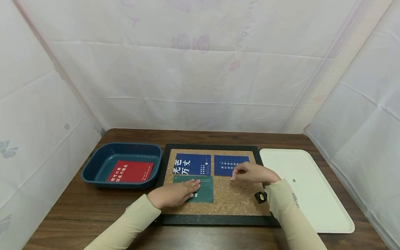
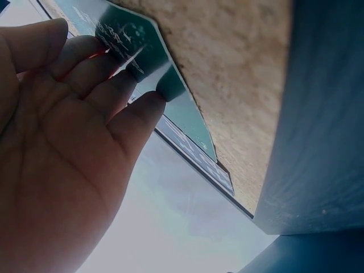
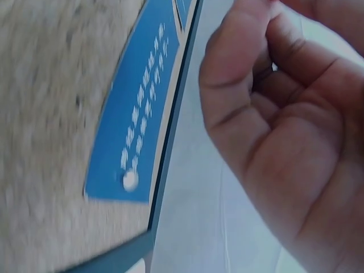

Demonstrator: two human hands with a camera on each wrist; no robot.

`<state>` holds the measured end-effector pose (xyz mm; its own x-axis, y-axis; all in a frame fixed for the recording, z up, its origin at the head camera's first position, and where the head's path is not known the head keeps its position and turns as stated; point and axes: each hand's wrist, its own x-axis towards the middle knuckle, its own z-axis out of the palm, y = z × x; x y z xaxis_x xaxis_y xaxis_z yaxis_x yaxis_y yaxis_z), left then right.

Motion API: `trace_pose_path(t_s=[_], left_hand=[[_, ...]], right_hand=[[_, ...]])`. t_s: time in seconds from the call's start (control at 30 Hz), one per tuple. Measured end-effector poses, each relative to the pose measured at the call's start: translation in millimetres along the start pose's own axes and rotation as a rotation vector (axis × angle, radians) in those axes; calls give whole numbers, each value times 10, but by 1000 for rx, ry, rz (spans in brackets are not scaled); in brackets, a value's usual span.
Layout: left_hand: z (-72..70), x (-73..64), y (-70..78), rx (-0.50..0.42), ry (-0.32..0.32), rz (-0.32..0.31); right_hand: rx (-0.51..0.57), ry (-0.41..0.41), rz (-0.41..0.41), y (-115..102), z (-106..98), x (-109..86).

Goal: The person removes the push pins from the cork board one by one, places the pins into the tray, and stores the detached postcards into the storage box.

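My left hand (image 1: 175, 193) lies flat with fingers stretched over a green card (image 1: 204, 194) on the cork board (image 1: 237, 205). In the left wrist view its fingertips (image 2: 151, 99) rest on the card's face. Over the board's right half, my right hand (image 1: 251, 172) pinches a small white pin (image 1: 232, 179) between thumb and fingertips, just below a blue card (image 1: 225, 165) with white writing. A round white pin head (image 3: 130, 181) shows on that blue card in the right wrist view. Another blue card (image 1: 195, 165) lies directly above the green one.
A black frame (image 1: 215, 219) edges the board. To its left stands a dark blue basin (image 1: 122, 146) holding a red card (image 1: 132, 172). A white tray (image 1: 312, 201) lies to the right, with one tiny object (image 1: 294, 180) on it. White sheeting surrounds the wooden table (image 1: 75, 215).
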<state>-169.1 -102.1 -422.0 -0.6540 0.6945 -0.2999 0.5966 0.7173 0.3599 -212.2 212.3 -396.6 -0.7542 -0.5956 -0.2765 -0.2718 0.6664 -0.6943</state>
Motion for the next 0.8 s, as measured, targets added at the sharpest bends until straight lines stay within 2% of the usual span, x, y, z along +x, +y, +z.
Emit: trace_pose_path(t_s=[0.23,0.8], left_hand=[[11,5,-20,-1,5,9],[20,15,-32,-20,-4,10]], right_hand=[[26,4,16,140,-111,-145],[36,120,95,519,-324,-566]])
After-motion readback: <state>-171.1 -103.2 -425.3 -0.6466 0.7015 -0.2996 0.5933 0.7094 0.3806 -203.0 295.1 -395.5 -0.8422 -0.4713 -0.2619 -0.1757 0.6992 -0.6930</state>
